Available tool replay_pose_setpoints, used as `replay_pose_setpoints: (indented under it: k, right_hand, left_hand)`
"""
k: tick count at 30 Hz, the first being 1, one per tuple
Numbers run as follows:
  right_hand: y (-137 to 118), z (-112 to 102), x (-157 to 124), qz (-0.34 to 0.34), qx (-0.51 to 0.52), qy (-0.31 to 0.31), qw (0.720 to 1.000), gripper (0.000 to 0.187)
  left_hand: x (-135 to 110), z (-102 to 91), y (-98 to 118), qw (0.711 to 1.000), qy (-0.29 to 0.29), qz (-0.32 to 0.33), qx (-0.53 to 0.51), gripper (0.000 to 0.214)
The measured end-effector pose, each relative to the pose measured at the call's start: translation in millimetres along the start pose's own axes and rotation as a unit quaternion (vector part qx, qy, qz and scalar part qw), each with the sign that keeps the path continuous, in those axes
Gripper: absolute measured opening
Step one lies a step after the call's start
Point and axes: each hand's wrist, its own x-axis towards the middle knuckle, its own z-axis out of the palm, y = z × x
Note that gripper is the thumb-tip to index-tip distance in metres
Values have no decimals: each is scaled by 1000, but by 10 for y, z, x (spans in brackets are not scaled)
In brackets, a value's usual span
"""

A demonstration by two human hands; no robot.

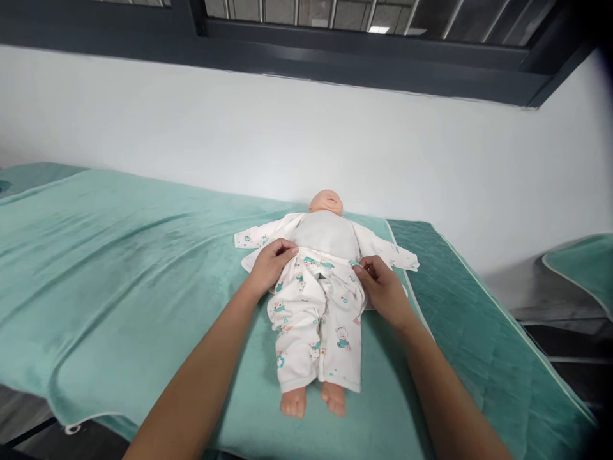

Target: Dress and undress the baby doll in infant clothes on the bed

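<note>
Clothed doll point(339, 287), green blanket point(158, 268) — wall point(268, 134) behind

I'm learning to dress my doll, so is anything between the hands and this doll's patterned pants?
No, nothing visible is in the way: the left hand and right hand already grip the waistband of the patterned pants, at opposite sides of the doll.

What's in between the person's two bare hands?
In the head view, the upper part of the white cloth trousers, printed with teal figures, lies between the left hand and right hand.
</note>
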Motion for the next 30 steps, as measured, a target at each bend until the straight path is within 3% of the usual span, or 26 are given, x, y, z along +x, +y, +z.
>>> replay_pose_setpoints:
  k: [6,12,18,23,30]
  right_hand:
    - [-127,-23,284,-16,-74,58,995,19]
    - [98,148,358,1,-13,86,996,23]
    - [231,69,253,48,64,7,997,27]
    - [204,-48,200,92,192,-97,972,29]
    - [169,-73,198,96,210,-114,966,36]
  left_hand:
    - [6,-10,-43,999,11,-12,-38,26]
    - [-5,-4,-5,996,-15,-39,-76,28]
    - [-40,-54,37,996,-59,-36,-49,27]
    - [-69,-129,80,994,-100,-26,-40,29]
    - [-76,-183,114,990,-140,-21,-14,25]
